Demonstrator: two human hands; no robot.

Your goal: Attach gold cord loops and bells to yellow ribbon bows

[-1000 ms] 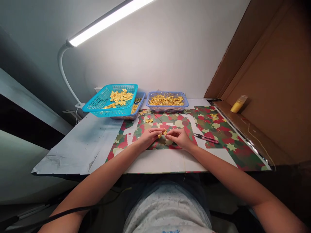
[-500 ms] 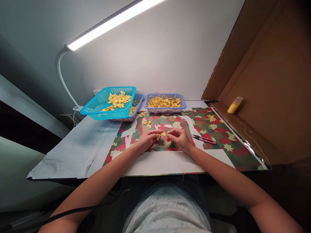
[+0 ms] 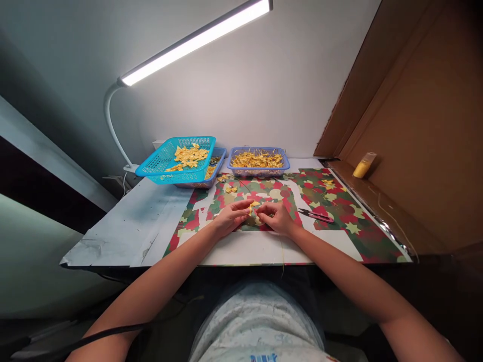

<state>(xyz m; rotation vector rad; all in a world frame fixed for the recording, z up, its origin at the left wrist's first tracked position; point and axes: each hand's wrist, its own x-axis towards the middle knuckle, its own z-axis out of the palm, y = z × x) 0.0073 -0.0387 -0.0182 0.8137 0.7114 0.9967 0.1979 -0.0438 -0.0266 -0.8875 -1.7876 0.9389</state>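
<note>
Over the patterned sheet, my left hand (image 3: pixel 233 217) pinches a small yellow bow (image 3: pixel 252 207) between thumb and fingertips. Close beside it on the right, my right hand (image 3: pixel 275 217) has its fingers pressed together near the bow; what they grip is too small to make out. A yellow thread (image 3: pixel 282 256) hangs over the table's front edge below my right hand. Another yellow bow (image 3: pixel 231 189) lies on the sheet behind my hands. Pink-handled snips (image 3: pixel 320 216) rest to the right of my right hand.
A turquoise basket (image 3: pixel 151 173) of yellow pieces sits on a purple-blue one at the back left. Another purple-blue basket (image 3: pixel 257 172) holds golden bows. More yellow pieces (image 3: pixel 328 184) lie right, near a yellow spool (image 3: pixel 362 168). A lit lamp (image 3: pixel 196 42) hangs above.
The camera view has shifted slightly. The bow in my left hand shows more now, and my right fingers have moved a little beside it.
</note>
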